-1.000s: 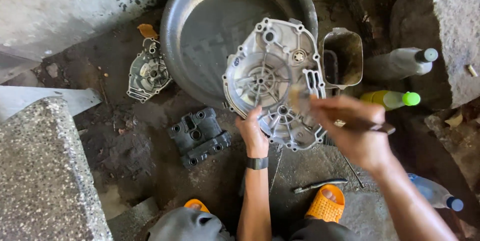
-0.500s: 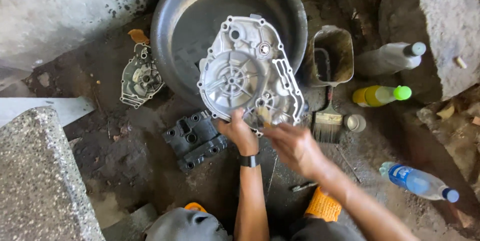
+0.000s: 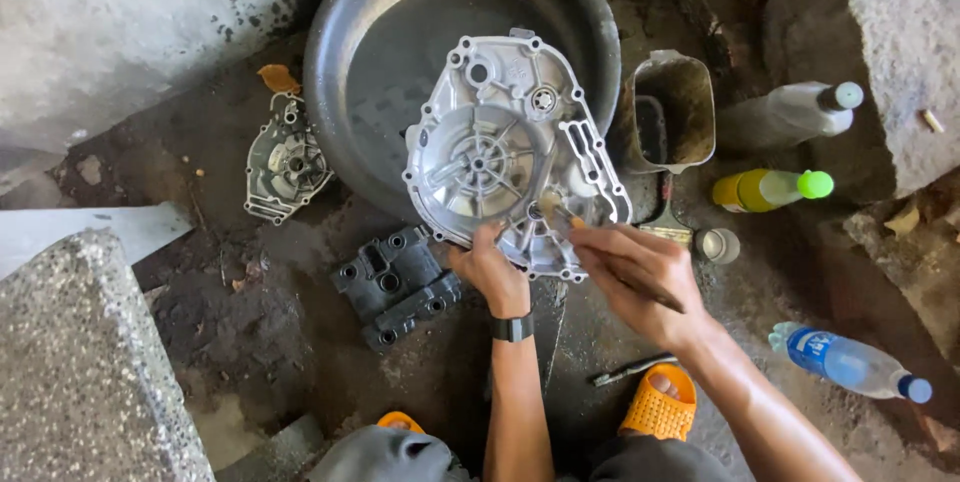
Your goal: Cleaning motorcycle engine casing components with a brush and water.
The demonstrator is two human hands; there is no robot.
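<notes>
Both hands work one cast aluminium engine cover (image 3: 505, 162), silver, ribbed and ringed with bolt holes, held tilted over the near rim of a round black metal basin (image 3: 400, 52). Left hand (image 3: 492, 272) grips the cover's lower edge; right hand (image 3: 635, 277) is closed on a thin dark-handled tool (image 3: 640, 287) whose tip meets the cover's lower right. On the dirt floor lie two more engine parts: a smaller grey cover (image 3: 285, 162) left of the basin and a dark block (image 3: 395, 287) just beside the left hand. Three plastic bottles (image 3: 850, 362) lie right, well apart, with open ground between; a stone block (image 3: 75, 362) crowds the left.
</notes>
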